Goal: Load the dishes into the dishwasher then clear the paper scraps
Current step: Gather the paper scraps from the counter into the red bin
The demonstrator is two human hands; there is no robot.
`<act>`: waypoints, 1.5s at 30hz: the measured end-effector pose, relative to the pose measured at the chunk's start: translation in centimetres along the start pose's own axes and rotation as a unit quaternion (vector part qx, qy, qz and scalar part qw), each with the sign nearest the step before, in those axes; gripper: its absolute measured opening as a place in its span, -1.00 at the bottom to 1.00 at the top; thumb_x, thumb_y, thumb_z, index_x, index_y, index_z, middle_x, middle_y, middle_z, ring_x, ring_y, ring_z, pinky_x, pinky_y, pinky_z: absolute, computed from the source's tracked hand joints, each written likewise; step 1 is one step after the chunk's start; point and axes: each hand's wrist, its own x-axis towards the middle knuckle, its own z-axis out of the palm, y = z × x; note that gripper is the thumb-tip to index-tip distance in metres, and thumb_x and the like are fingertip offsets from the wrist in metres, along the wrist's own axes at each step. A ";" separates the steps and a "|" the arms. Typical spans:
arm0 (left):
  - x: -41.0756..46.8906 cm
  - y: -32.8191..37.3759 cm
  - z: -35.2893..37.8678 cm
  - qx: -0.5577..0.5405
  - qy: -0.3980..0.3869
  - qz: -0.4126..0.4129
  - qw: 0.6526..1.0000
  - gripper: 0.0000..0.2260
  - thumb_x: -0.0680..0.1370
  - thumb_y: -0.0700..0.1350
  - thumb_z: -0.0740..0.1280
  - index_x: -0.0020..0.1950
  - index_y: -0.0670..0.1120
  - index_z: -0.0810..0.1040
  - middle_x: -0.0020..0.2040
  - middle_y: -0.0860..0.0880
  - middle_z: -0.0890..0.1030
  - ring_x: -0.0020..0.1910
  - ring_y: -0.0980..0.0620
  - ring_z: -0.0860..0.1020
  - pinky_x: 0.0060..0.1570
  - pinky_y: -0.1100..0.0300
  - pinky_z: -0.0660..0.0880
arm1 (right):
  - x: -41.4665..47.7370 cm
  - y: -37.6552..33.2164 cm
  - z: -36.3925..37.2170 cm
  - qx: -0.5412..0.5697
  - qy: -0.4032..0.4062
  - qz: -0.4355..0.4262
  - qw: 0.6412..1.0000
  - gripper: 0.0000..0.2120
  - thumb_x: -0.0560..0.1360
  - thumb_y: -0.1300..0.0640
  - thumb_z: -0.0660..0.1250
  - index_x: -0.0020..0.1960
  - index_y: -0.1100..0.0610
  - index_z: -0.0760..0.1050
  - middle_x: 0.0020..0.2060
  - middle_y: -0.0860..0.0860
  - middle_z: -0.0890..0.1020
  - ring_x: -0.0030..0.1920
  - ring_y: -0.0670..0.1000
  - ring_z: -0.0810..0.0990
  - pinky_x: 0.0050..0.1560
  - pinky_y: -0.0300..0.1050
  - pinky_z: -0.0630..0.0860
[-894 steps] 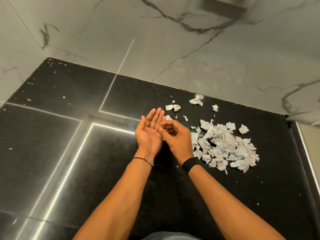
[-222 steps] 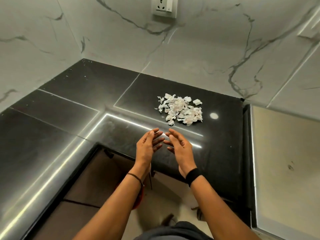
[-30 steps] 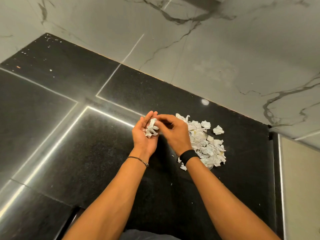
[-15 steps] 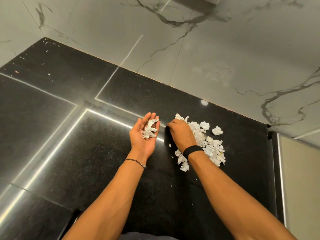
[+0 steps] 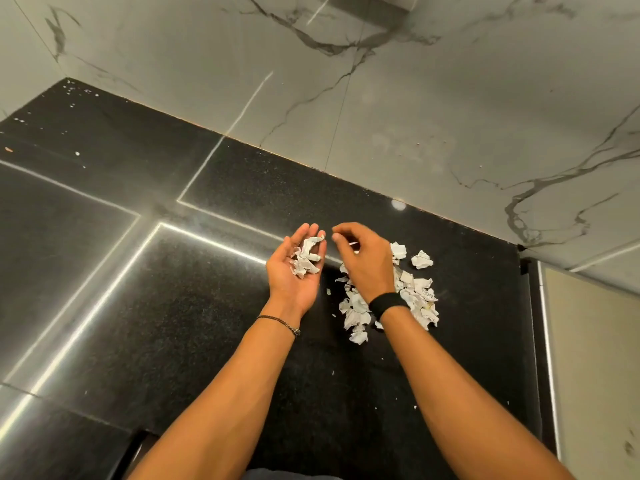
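A heap of crumpled white paper scraps (image 5: 417, 296) lies on the black stone counter (image 5: 194, 306), near the back wall on the right. My left hand (image 5: 289, 284) is held palm up just left of the heap, and a small bunch of scraps (image 5: 306, 258) rests in it. My right hand (image 5: 367, 268) hovers over the heap's left part with its fingers curled downward. A small white scrap shows pinched at its fingertips, close to my left hand's fingers. My right hand and wrist cover part of the heap.
A white marble wall (image 5: 415, 109) rises right behind the counter. A beige surface (image 5: 595, 358) adjoins the counter's right edge. Tiny paper bits (image 5: 415, 407) lie on the near counter, and white specks (image 5: 72, 105) dot the far left corner.
My right hand has lifted off the heap and moved left toward my left palm with a scrap. My left hand still carries its bunch of scraps, almost unmoved.
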 end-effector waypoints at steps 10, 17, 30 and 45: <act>0.0 1.4 -0.9 0.033 0.011 0.010 0.999 -0.64 0.71 -0.07 0.16 0.33 -0.28 0.56 0.32 -0.22 0.62 0.33 -0.16 0.58 0.40 0.00 0.46 | 2.3 3.5 1.3 -0.281 -0.099 0.009 0.955 -0.77 0.55 0.02 0.37 0.18 0.04 0.59 0.02 0.01 0.66 0.10 0.10 0.58 0.12 0.06 0.43; 0.3 0.4 -0.3 0.070 0.024 0.005 0.997 -0.61 0.69 0.00 0.19 0.35 -0.24 0.57 0.28 -0.22 0.64 0.25 -0.14 0.62 0.30 0.03 0.52 | 0.1 -0.6 -1.3 0.060 -0.051 -0.003 0.997 -0.74 0.50 0.09 0.50 0.17 0.04 0.63 0.02 -0.13 0.68 0.03 -0.16 0.62 0.04 -0.34 0.52; 0.0 0.7 -0.6 -0.018 -0.006 -0.025 1.000 -0.62 0.69 -0.01 0.18 0.30 -0.25 0.58 0.30 -0.24 0.62 0.32 -0.21 0.59 0.38 -0.05 0.48 | 2.9 4.7 -0.5 -0.257 -0.134 0.074 0.954 -0.82 0.54 0.12 0.44 0.13 0.10 0.65 -0.03 0.05 0.69 0.02 0.08 0.64 0.05 0.00 0.59; -0.7 -0.6 0.8 0.038 0.006 -0.022 0.999 -0.59 0.70 0.02 0.17 0.38 -0.23 0.54 0.32 -0.24 0.61 0.32 -0.17 0.58 0.44 -0.04 0.42 | 0.2 -1.5 -3.8 0.114 -0.072 0.032 0.990 -0.83 0.55 0.12 0.45 0.14 0.03 0.66 -0.09 -0.10 0.72 -0.01 -0.15 0.68 0.02 -0.27 0.58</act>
